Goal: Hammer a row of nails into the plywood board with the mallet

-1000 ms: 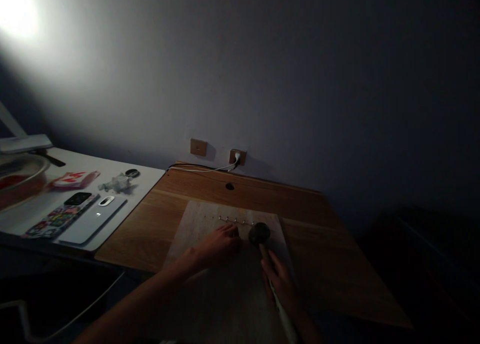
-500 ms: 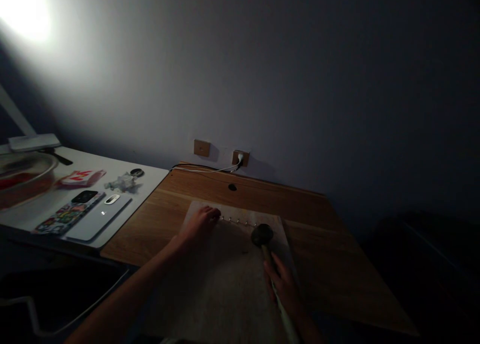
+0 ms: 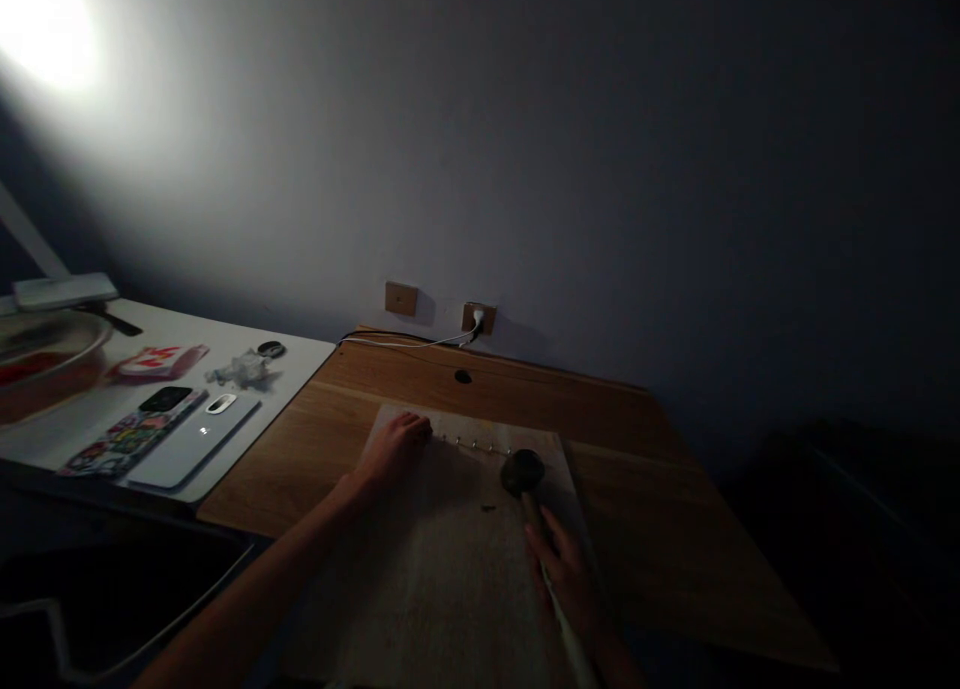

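A pale wooden board (image 3: 450, 549) lies on a brown wooden desk (image 3: 315, 439) in dim light. A row of small nails (image 3: 472, 446) stands along the board's far edge. My left hand (image 3: 394, 447) rests at the left end of that row, its fingers curled together at a nail; what they pinch is too small to see. My right hand (image 3: 566, 569) is wrapped round the handle of a dark-headed mallet (image 3: 523, 472). The mallet's head lies on the board just right of the nail row.
A white table (image 3: 300, 354) adjoins the desk on the left, with a phone in a colourful case (image 3: 124, 434), a grey tablet (image 3: 191, 449), a red packet (image 3: 154, 361) and a bowl (image 3: 45, 344). A white charger cable (image 3: 409, 344) runs from a wall socket (image 3: 478, 316).
My left hand slid left along the nail row, from beside the mallet head to the row's left end. The mallet and my right hand barely moved.
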The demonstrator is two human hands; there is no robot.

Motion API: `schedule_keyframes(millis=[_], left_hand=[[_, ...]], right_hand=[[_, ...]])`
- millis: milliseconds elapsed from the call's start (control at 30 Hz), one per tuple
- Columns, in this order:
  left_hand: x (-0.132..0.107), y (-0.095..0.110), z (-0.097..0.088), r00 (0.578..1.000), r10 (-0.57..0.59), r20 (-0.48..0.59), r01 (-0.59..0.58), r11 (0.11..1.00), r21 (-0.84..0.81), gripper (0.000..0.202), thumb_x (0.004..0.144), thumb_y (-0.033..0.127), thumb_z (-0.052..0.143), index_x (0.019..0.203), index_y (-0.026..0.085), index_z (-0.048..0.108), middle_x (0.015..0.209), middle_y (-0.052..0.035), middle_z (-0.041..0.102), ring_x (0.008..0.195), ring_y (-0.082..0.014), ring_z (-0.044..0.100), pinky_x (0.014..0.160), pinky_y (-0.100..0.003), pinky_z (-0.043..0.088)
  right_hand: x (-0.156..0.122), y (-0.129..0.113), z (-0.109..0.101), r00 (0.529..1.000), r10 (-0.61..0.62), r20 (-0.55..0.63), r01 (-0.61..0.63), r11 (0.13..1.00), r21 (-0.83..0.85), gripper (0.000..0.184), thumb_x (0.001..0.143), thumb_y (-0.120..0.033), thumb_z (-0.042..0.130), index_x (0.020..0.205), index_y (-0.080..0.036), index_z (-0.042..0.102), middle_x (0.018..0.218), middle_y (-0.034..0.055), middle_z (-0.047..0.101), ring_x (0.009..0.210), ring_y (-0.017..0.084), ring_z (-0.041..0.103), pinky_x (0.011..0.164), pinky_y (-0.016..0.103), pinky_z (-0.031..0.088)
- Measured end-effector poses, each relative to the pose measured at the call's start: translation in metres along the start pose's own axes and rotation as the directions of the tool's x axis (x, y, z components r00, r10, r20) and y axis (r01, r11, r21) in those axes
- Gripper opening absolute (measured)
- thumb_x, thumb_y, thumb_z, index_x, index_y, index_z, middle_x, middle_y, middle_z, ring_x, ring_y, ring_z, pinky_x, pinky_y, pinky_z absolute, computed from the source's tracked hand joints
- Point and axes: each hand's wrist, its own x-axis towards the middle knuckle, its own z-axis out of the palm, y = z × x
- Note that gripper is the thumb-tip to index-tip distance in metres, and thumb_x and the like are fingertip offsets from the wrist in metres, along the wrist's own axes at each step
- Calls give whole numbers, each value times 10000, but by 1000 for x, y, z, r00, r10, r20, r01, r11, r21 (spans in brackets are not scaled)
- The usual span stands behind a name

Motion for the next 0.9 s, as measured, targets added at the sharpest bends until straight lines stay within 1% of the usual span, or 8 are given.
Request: schedule_keyframes(millis=[67, 167, 300, 433, 600, 700, 800, 900], left_hand=[[1, 3, -2, 1000, -26, 9, 26, 1000, 2, 169, 867, 117, 529, 842, 192, 678, 858, -70, 686, 844, -195, 632, 785, -275, 496], [3, 4, -2, 997, -65, 36, 66, 998, -16, 153, 835, 108, 528, 812, 188, 657, 822, -48, 670, 761, -172, 613, 718, -250, 481], [6, -2, 2, 995, -92, 31, 94, 993, -65, 176, 807, 95, 538, 888, 177, 672, 807, -39, 686, 724, -155, 615, 681, -227, 462], [5, -7, 4, 998, -58, 15, 59, 995, -82, 175, 769, 65, 535, 814, 171, 667, 770, -34, 667, 714, -144, 605, 681, -216, 457], [3, -8, 3, 1000, -29, 1, 29, 996, -88, 175, 775, 53, 551, 811, 168, 678, 809, -41, 673, 720, -138, 610, 688, -217, 468], [3, -9, 5, 999, -46, 3, 46, 993, -109, 243, 786, 37, 552, 929, 171, 696, 841, -40, 704, 738, -139, 645, 707, -217, 488], [3, -13, 8, 997, -76, 22, 78, 991, -108, 341, 788, 35, 559, 1081, 167, 673, 860, -39, 726, 742, -145, 672, 718, -223, 504], [3, -17, 12, 994, -100, 34, 103, 990, -102, 354, 790, 48, 555, 1111, 160, 654, 844, -36, 737, 733, -154, 687, 703, -229, 516]], right_hand=[[-1, 0, 0, 999, -17, -29, 16, 1000, -8, 784, 645, -762, 711, 1203, -213, 664, 770, 26, 669, 697, 221, 654, 560, 294, 504], [-2, -1, 2, 1000, 11, 22, -11, 1000, -6, 770, 708, -754, 657, 1254, -211, 645, 668, -10, 617, 545, 190, 595, 459, 279, 444], [-2, 0, 1, 996, 28, 80, -29, 999, 15, 794, 713, -766, 650, 1275, -205, 630, 587, -48, 551, 421, 143, 484, 399, 259, 382], [-1, -1, -2, 994, 36, 104, -40, 998, 39, 763, 696, -779, 667, 1219, -224, 653, 589, -45, 551, 420, 139, 488, 392, 252, 374], [-1, -17, 1, 979, 8, 203, -24, 997, 76, 635, 767, -668, 672, 1187, -195, 614, 585, -81, 509, 350, 84, 397, 334, 214, 315], [2, -36, 10, 957, -25, 288, 3, 997, 76, 552, 788, -640, 663, 1112, -196, 607, 606, -84, 503, 345, 64, 391, 316, 193, 297], [10, -57, 28, 931, -75, 357, 56, 997, 62, 482, 813, -628, 628, 1023, -195, 592, 590, -92, 487, 335, 54, 374, 308, 181, 278], [20, -72, 49, 904, -141, 404, 129, 990, 56, 441, 826, -624, 587, 961, -205, 558, 586, -105, 467, 320, 52, 363, 293, 182, 277]])
